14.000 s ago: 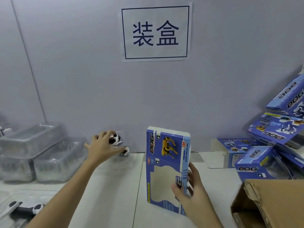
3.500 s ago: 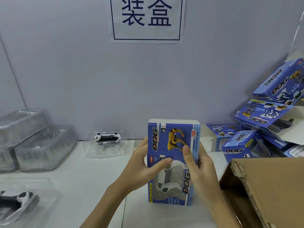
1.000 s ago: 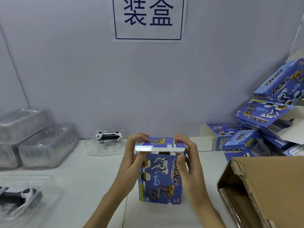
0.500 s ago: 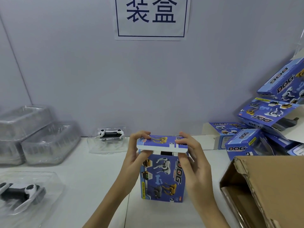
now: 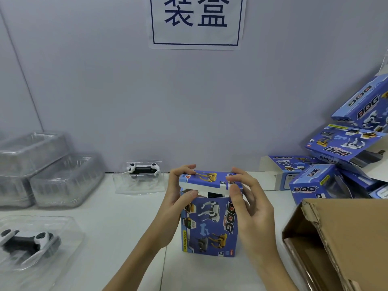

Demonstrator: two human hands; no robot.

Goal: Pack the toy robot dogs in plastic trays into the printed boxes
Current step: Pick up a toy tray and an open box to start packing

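On the white table (image 5: 130, 223), close to the person, a blue printed box (image 5: 209, 225) stands upright. The left hand (image 5: 178, 198) and the right hand (image 5: 249, 204) both hold its top flap (image 5: 204, 181), fingers curled around the ends, and the flap is not quite shut. At the near left, a toy robot dog (image 5: 27, 243) lies in a clear tray. A brown carton (image 5: 340, 240) sits at the right. Farther back, another toy dog in a tray (image 5: 142, 171) rests by the wall. Empty clear trays (image 5: 50, 171) stack at the left, and more blue boxes (image 5: 344, 162) pile up at the right.
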